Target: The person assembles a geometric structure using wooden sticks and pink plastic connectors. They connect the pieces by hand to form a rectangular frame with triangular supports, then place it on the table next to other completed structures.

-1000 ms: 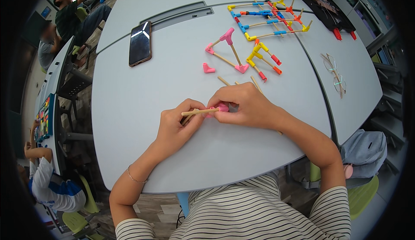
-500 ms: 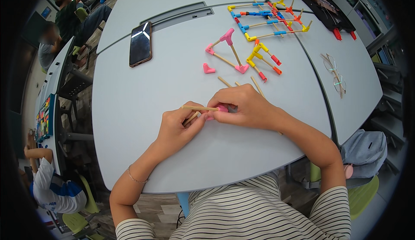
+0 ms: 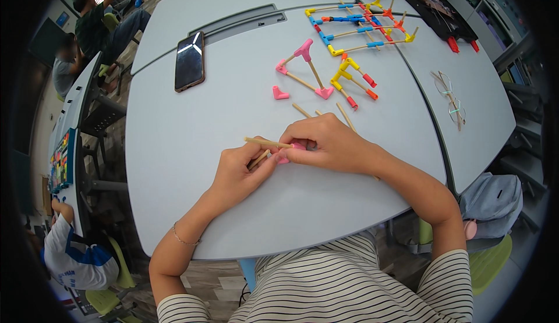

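A pale grey, smooth-surfaced table [image 3: 192, 131] with curved edges spreads beneath everything in reach. At its far right, an open frame of wooden sticks and blue, red, yellow and orange plastic connectors [image 3: 364, 29] stands near a long black tray [image 3: 434, 14].

Near the front edge, the person's two bare hands meet. The right hand [image 3: 326, 139] is clenched, finger and thumb pinching a rounded pink plastic connector [image 3: 298, 146]. The left hand [image 3: 236, 171] is curled, thumb and forefinger grasping a short light-wood stick [image 3: 258, 159]; more pink plastic [image 3: 283, 160] shows between the two thumbs, and which hand bears it I cannot tell. A longer light-wood stick [image 3: 265, 142] runs leftward from the pinched connector, above the left fingers; whether they touch it is unclear.

A dark-screened phone [image 3: 190, 61] lies at the left. Beyond the hands stands an open pink-cornered stick frame [image 3: 301, 81], with a branching yellow connector piece with red and orange tips [image 3: 345, 74] just beside it. Thin-rimmed eyeglasses [image 3: 457, 112] rest at the right. Smallest are loose wooden sticks [image 3: 301, 110] just past the fingers and a single pink elbow connector [image 3: 280, 93].
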The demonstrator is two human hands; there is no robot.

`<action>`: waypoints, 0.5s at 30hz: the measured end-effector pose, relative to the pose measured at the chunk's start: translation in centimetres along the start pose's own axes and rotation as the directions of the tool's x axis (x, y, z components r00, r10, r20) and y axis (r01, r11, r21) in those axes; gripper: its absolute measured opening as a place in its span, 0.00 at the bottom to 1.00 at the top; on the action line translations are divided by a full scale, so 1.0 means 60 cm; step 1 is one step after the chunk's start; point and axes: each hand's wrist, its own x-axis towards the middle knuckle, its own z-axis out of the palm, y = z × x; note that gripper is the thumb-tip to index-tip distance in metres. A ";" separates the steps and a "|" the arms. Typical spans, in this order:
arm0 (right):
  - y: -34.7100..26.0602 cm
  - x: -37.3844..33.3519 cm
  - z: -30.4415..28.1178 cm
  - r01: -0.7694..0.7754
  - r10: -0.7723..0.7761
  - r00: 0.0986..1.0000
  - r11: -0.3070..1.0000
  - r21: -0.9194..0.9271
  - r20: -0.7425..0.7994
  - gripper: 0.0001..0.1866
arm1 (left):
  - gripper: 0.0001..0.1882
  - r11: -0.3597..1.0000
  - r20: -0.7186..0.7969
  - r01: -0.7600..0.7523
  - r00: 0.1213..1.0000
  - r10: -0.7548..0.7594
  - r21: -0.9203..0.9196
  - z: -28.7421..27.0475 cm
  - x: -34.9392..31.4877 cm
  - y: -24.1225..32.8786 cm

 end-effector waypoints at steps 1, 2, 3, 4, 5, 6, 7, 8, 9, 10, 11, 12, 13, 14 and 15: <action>-0.001 0.000 0.000 -0.005 0.005 1.000 1.000 -0.004 0.009 0.11 | 0.06 1.000 0.008 -0.016 1.000 0.016 0.007 0.000 0.000 0.001; -0.001 0.000 0.000 -0.011 0.011 1.000 1.000 -0.008 0.019 0.11 | 0.06 0.999 0.024 -0.020 1.000 0.019 0.030 0.000 0.000 0.001; -0.002 0.000 0.000 -0.017 0.017 0.999 1.000 -0.012 0.028 0.11 | 0.06 0.998 0.040 -0.024 0.999 0.022 0.052 0.000 0.000 0.000; -0.001 0.000 0.001 -0.002 0.002 1.000 1.000 -0.006 0.011 0.11 | 0.07 0.997 0.056 -0.028 0.998 0.024 0.074 0.001 -0.001 -0.001; 0.001 0.000 0.004 0.014 -0.014 1.000 1.000 0.001 -0.005 0.11 | 0.07 0.995 0.058 -0.035 0.998 0.030 0.089 0.001 -0.001 -0.003; 0.002 -0.001 0.005 0.029 -0.029 0.999 1.000 0.007 -0.021 0.11 | 0.07 0.994 0.060 -0.042 0.998 0.035 0.104 0.002 -0.002 -0.006; 0.000 -0.001 0.005 0.031 -0.031 0.999 1.000 -0.004 -0.022 0.11 | 0.06 0.992 0.062 -0.048 0.997 0.041 0.118 0.003 -0.003 -0.007; -0.002 -0.002 0.005 0.032 -0.033 0.999 0.999 -0.015 -0.022 0.11 | 0.06 0.988 0.062 -0.063 0.997 0.055 0.141 0.003 -0.003 -0.005; -0.003 -0.002 0.004 0.034 -0.034 0.999 0.999 -0.025 -0.022 0.11 | 0.06 0.983 0.063 -0.078 0.996 0.069 0.163 0.003 -0.003 -0.003; -0.001 -0.002 0.005 0.050 -0.051 0.998 0.998 -0.036 -0.027 0.11 | 0.06 0.978 0.064 -0.093 0.995 0.082 0.185 0.003 -0.002 -0.002; 0.001 -0.002 0.006 0.067 -0.069 0.997 0.997 -0.048 -0.032 0.11 | 0.06 0.976 0.064 -0.106 0.993 0.095 0.189 0.004 -0.002 -0.002; 0.002 -0.002 0.007 0.084 -0.086 0.996 0.995 -0.060 -0.036 0.11 | 0.06 0.974 0.064 -0.119 0.992 0.108 0.192 0.004 -0.001 -0.002; 0.002 -0.003 0.007 0.083 -0.085 0.996 0.994 -0.067 -0.033 0.11 | 0.06 0.972 0.065 -0.132 0.990 0.122 0.196 0.005 -0.001 -0.003; 0.001 -0.004 0.006 0.082 -0.085 0.996 0.994 -0.074 -0.031 0.11 | 0.06 0.971 0.066 -0.134 0.990 0.123 0.199 0.006 -0.001 -0.003; 0.000 -0.004 0.006 0.082 -0.085 0.996 0.993 -0.081 -0.028 0.11 | 0.06 0.970 0.067 -0.135 0.990 0.124 0.202 0.006 -0.001 -0.003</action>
